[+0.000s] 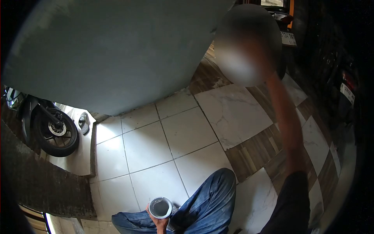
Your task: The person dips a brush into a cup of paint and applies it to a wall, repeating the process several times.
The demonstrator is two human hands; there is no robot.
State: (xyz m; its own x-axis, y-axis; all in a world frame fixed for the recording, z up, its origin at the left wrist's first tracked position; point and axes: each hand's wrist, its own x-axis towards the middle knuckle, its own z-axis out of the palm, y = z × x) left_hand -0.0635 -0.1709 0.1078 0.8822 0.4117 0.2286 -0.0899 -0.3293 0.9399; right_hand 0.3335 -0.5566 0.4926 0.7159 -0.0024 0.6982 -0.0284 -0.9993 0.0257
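Grey painted wall (109, 50) over a white tiled floor (187, 132), with one black motorcycle wheel (54, 132) at the floor's left edge.
The right hand (249, 58) is raised at the wall, which looks like the step in hand; it is blurred, so its grip is unclear. At the floor's near edge, the left hand (159, 224) clasps one small round tin (159, 207) of grey liquid.

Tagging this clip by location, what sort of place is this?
Probably a house porch used for parking: tiled floor, a parked motorcycle at left, a number plate past the gray wall.
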